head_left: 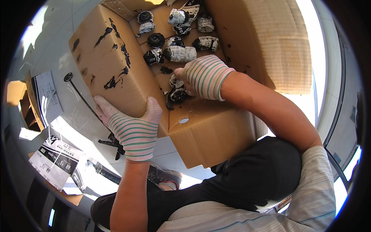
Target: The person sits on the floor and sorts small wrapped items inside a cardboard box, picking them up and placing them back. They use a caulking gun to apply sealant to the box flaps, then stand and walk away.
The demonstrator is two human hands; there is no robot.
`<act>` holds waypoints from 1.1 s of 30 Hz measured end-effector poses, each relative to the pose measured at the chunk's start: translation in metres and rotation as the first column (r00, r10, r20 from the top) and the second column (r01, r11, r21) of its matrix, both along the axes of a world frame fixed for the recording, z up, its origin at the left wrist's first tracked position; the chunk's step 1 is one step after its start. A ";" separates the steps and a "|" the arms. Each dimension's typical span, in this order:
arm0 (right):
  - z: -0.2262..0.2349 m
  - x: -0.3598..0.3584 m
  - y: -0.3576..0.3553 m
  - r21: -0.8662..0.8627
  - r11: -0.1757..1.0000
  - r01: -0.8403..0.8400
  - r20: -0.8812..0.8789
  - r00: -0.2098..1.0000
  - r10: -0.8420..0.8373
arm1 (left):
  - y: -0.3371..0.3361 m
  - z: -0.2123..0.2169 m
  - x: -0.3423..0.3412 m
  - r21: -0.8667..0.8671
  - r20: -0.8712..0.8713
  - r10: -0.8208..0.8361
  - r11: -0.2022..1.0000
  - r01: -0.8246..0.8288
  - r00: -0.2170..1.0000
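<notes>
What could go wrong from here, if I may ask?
Black smears on the brown cardboard box could soil the green-striped, gloved left hand at its edge.
The crumpled, black-and-white wrapped bundles inside look ragged in places, so the one beside the green-striped, gloved right hand might shed scraps.
The thin, dark rod with a round end is close to the left hand and may get knocked.

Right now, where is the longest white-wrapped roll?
In the head view, the roll lies upper centre inside the large cardboard box, above the gloved right hand, with a smaller black-and-white bundle beside its left end.
</notes>
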State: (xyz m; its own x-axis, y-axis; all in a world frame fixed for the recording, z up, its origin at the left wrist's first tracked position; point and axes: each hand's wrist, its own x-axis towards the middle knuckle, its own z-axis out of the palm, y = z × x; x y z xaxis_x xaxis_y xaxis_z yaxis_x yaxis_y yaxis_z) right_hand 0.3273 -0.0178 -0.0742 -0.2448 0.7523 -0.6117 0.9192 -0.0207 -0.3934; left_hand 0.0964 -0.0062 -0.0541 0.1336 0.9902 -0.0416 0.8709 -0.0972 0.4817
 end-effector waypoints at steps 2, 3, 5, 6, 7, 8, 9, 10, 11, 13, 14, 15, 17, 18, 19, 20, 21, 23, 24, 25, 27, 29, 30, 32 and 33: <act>0.007 0.003 0.005 -0.004 1.000 0.015 0.062 0.998 -0.014 | 0.000 -0.001 -0.001 -0.016 -0.003 0.007 1.000 -0.007 1.000; 0.004 0.002 0.006 0.048 0.998 0.047 0.122 0.991 -0.053 | 0.000 -0.001 -0.001 -0.022 -0.007 0.011 1.000 -0.011 1.000; -0.003 0.002 0.004 0.188 0.966 0.177 0.103 0.975 -0.199 | 0.001 0.003 -0.001 -0.050 -0.008 0.026 0.998 -0.026 1.000; -0.007 0.005 0.000 0.256 0.936 0.243 0.092 0.957 -0.274 | 0.002 0.004 0.000 -0.065 -0.001 0.029 0.997 -0.029 1.000; -0.027 0.007 -0.008 0.471 0.840 0.268 0.056 0.942 -0.332 | 0.002 0.005 0.000 -0.067 -0.003 0.024 0.997 -0.024 1.000; -0.027 0.008 -0.007 0.430 0.855 0.288 0.080 0.932 -0.354 | 0.001 0.004 -0.001 -0.068 -0.010 0.023 0.997 -0.023 1.000; -0.027 0.009 -0.006 0.389 0.868 0.308 0.105 0.922 -0.374 | 0.001 0.004 -0.002 -0.070 -0.016 0.021 0.997 -0.022 1.000; -0.027 0.009 -0.005 0.348 0.878 0.329 0.130 0.910 -0.393 | 0.002 0.004 -0.002 -0.080 -0.008 0.024 0.997 -0.025 1.000; -0.026 0.009 -0.005 0.307 0.887 0.344 0.138 0.906 -0.399 | 0.002 0.005 -0.001 -0.091 0.001 0.025 0.995 -0.025 1.000; -0.023 0.009 -0.004 0.226 0.900 0.373 0.155 0.898 -0.411 | 0.002 0.005 0.000 -0.092 0.000 0.021 0.996 -0.021 1.000; -0.021 0.009 -0.002 0.209 0.895 0.394 0.154 0.891 -0.428 | 0.002 0.004 -0.001 -0.079 -0.012 0.019 0.997 -0.019 1.000; -0.017 0.009 -0.001 0.192 0.889 0.415 0.152 0.883 -0.445 | 0.002 0.003 -0.002 -0.066 -0.024 0.016 0.998 -0.017 1.000; -0.011 0.009 0.001 0.158 0.877 0.455 0.145 0.867 -0.476 | 0.001 0.003 -0.001 -0.050 -0.036 0.006 0.999 -0.008 0.999; -0.009 0.010 0.001 0.141 0.870 0.473 0.139 0.860 -0.490 | 0.001 0.003 -0.001 -0.042 -0.042 0.002 0.999 -0.003 0.999; -0.008 0.010 0.001 0.124 0.863 0.491 0.133 0.853 -0.504 | 0.001 0.003 -0.002 -0.035 -0.042 0.003 0.999 -0.004 0.999; -0.008 0.011 0.002 0.073 0.851 0.521 0.126 0.841 -0.526 | 0.000 0.003 -0.001 -0.027 -0.040 0.002 1.000 -0.003 0.999; -0.008 0.011 0.002 0.022 0.836 0.549 0.120 0.829 -0.547 | 0.000 0.003 0.000 -0.019 -0.038 0.000 1.000 -0.001 0.999; -0.011 0.013 0.003 -0.051 0.793 0.607 0.088 0.794 -0.601 | 0.002 0.003 0.001 -0.019 -0.034 0.005 1.000 -0.005 0.999; -0.017 0.015 0.002 -0.074 0.767 0.637 0.062 0.771 -0.634 | 0.003 0.003 0.001 -0.019 -0.031 0.005 1.000 -0.006 1.000; -0.019 0.017 0.002 -0.097 0.740 0.666 0.037 0.745 -0.666 | 0.003 0.003 0.002 -0.006 -0.042 -0.006 1.000 0.006 0.999; -0.022 0.018 -0.006 -0.212 0.580 0.787 -0.111 0.570 -0.814 | 0.002 -0.002 0.002 0.014 -0.065 -0.026 1.000 0.027 0.998; -0.021 0.018 -0.008 -0.278 0.467 0.839 -0.203 0.424 -0.882 | 0.001 0.001 0.003 -0.026 -0.015 0.003 1.000 -0.003 1.000; -0.018 0.016 -0.006 -0.279 0.442 0.853 -0.232 0.386 -0.893 | 0.002 0.004 0.002 -0.044 0.007 0.021 0.999 -0.021 1.000; -0.016 0.014 -0.006 -0.222 0.428 0.876 -0.292 0.360 -0.886 | 0.001 0.005 0.001 -0.033 0.011 0.013 0.999 -0.012 1.000; -0.017 0.014 -0.008 -0.162 0.439 0.884 -0.321 0.373 -0.870 | 0.000 0.004 0.001 -0.031 0.016 0.007 1.000 -0.007 1.000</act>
State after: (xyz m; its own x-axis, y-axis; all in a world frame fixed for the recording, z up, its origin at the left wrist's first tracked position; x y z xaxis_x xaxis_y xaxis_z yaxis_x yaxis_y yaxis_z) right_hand 0.3411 -0.0258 -0.0908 0.4012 0.6797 -0.6140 0.2139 -0.7214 -0.6587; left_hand 0.0972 -0.0057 -0.0497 0.1277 0.9893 -0.0699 0.8637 -0.0763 0.4982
